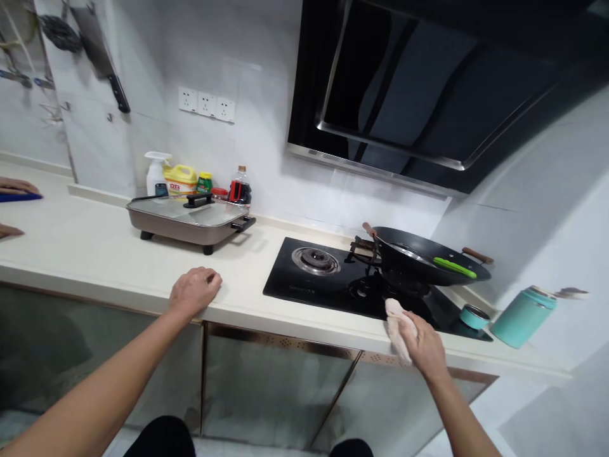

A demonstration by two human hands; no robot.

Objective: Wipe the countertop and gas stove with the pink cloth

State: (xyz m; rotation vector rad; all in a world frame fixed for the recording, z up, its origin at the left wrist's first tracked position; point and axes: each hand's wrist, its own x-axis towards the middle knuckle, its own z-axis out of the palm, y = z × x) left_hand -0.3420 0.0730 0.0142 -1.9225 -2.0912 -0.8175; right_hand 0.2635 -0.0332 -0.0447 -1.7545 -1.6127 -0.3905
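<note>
My right hand (427, 346) grips a pale, crumpled cloth (398, 330) at the front edge of the black gas stove (304, 289). Part of the cloth hangs over the counter's edge. My left hand (194, 293) rests on the white countertop (242, 292), left of the stove, its fingers curled in with nothing visible in them. A black wok (404, 254) with wooden handles sits on the stove's right burner. Inside it a bright green handle (455, 267) leans on the rim. The left burner (316, 260) is bare.
An electric griddle (176, 225) with a glass lid stands on the counter's left, before several bottles. A turquoise flask (523, 316) and its small cup (474, 316) are at right. Overhead hangs a range hood (404, 82). Another person's hand (18, 186) touches something blue at far left.
</note>
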